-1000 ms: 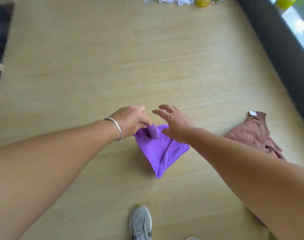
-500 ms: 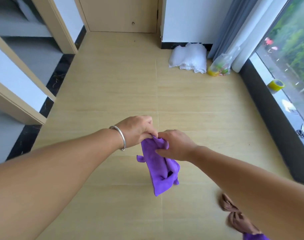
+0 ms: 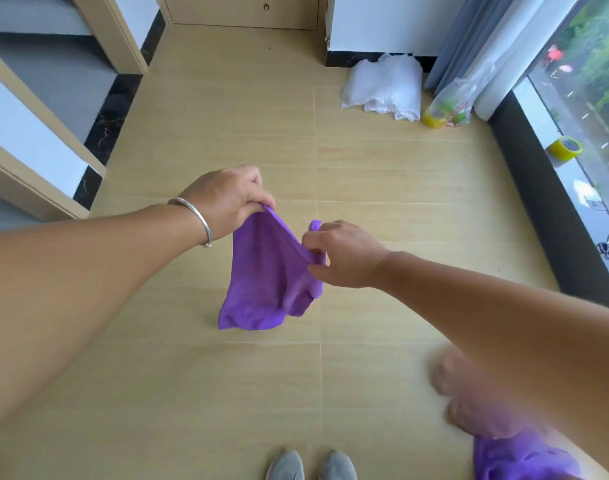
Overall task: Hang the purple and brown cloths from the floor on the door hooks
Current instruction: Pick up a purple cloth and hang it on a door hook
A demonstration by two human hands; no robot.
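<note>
So the task is barely underway here, 1 purple cloth (image 3: 270, 271) is up off the floor (image 3: 382, 209) and held in the air between both hands, but nothing is hung yet. No door hooks show anywhere in the head view, only the bottom of a door (image 3: 244, 10) at the far end of the room, so my guess is the whole walk-over-and-hang part is still ahead.

The brown cloth (image 3: 476, 400) is still down on the floor at the lower right, partly behind the right forearm and pretty blurry. There's another bit of purple fabric (image 3: 517, 459) just beside it at the bottom edge, can't tell what exactly that one is.

Grip-wise: the left hand (image 3: 226, 199) has its fingers curled and pinches one upper corner of the held cloth. The right hand (image 3: 344, 254) pinches the top edge further along, fingers bunched tight round the fabric with a little tuft poking up above the knuckles. The top edge runs taut between the 2 pinches and the rest of the cloth hangs loose below both hands, clear of the floor, over the 2 grey shoes (image 3: 311, 465)
</note>
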